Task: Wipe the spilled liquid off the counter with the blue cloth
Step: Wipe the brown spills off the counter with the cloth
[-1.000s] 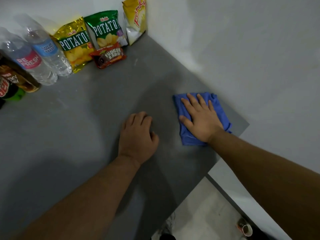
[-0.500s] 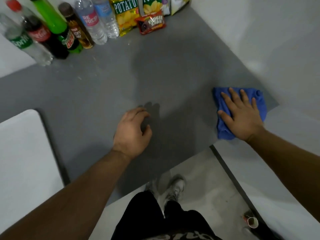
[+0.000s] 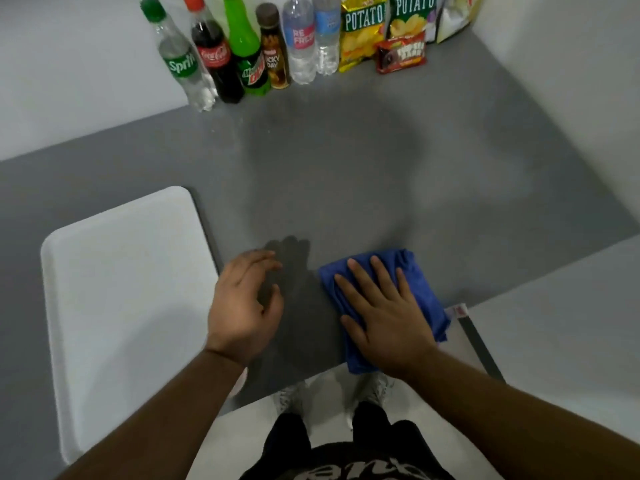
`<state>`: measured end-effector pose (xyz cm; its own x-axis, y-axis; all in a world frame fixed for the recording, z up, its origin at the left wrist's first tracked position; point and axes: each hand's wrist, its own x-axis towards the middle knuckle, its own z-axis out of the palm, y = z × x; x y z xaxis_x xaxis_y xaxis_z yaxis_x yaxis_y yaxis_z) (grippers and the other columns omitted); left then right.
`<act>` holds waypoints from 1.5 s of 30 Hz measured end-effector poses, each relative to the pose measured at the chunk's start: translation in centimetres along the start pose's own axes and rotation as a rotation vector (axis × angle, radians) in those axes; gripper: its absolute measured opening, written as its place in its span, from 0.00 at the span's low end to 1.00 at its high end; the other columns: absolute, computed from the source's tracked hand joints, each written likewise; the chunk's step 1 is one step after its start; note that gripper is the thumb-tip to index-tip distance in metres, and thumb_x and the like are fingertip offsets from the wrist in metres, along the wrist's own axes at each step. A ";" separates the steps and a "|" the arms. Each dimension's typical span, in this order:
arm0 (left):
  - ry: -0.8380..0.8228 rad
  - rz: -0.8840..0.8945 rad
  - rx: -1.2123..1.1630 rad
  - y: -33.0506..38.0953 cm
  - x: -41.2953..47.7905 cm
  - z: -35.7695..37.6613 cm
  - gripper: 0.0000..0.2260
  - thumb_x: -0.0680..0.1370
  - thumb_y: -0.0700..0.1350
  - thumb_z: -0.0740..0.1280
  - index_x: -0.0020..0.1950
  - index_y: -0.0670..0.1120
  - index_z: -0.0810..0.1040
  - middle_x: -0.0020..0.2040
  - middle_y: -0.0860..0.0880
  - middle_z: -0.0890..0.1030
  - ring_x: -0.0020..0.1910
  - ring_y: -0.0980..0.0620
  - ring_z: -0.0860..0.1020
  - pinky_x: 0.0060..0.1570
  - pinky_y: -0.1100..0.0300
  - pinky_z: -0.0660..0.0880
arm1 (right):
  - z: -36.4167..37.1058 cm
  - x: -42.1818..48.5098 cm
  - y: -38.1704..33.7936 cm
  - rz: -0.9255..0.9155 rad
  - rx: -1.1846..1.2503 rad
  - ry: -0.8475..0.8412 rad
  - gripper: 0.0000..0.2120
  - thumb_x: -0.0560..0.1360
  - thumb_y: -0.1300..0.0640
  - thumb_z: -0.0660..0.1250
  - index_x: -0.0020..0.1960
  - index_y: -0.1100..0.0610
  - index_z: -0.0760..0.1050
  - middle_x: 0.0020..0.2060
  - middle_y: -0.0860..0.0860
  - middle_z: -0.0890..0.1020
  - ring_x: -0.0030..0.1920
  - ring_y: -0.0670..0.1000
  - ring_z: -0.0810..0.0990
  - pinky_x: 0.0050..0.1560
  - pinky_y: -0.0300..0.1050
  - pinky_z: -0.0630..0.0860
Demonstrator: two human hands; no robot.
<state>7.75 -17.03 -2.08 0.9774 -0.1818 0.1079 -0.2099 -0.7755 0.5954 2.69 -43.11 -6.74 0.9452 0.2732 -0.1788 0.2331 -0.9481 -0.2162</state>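
Observation:
The blue cloth (image 3: 420,285) lies folded on the grey counter (image 3: 346,174), close to its front edge. My right hand (image 3: 384,313) presses flat on the cloth with its fingers spread. My left hand (image 3: 244,303) hovers just left of the cloth over the counter, fingers loosely curled and holding nothing. A faint darker patch on the counter sits behind the hands; I cannot tell if it is liquid or shadow.
A white tray (image 3: 121,306) lies on the counter at the left. Several drink bottles (image 3: 239,53) and snack bags (image 3: 381,29) line the back wall. White walls close the right side and the back. My legs and shoes show below the front edge.
The view has tilted and swung left, so the tray and all the bottles now show. My right hand has drawn the cloth toward the front edge, nearer my left hand.

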 end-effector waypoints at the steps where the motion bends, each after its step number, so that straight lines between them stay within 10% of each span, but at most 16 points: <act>1: 0.013 0.012 0.003 -0.8 -0.2 -0.6 0.15 0.76 0.45 0.65 0.61 0.47 0.80 0.66 0.50 0.79 0.67 0.49 0.75 0.70 0.53 0.71 | 0.4 0.4 -1.9 -0.026 0.008 -0.004 0.30 0.84 0.35 0.46 0.83 0.44 0.50 0.84 0.46 0.50 0.83 0.57 0.43 0.79 0.68 0.44; 31: 0.025 -0.208 0.167 -11.2 15.9 -4.5 0.15 0.82 0.47 0.62 0.69 0.50 0.75 0.71 0.47 0.77 0.73 0.44 0.72 0.82 0.36 0.48 | -3.9 32.1 -11.7 -0.097 -0.012 0.036 0.32 0.80 0.38 0.42 0.83 0.43 0.49 0.84 0.45 0.49 0.83 0.55 0.44 0.80 0.62 0.38; 45: -0.043 -0.247 0.196 -6.2 18.1 -1.3 0.18 0.80 0.47 0.67 0.70 0.48 0.75 0.72 0.45 0.77 0.70 0.42 0.76 0.81 0.36 0.45 | -8.2 36.1 3.1 -0.040 -0.040 0.060 0.29 0.83 0.39 0.46 0.83 0.42 0.51 0.83 0.42 0.52 0.83 0.51 0.47 0.81 0.59 0.43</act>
<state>26.78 -14.75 -2.75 0.9984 0.0041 -0.0571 0.0285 -0.9006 0.4338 39.39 -37.55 -6.05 0.9467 0.3017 -0.1124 0.2787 -0.9428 -0.1831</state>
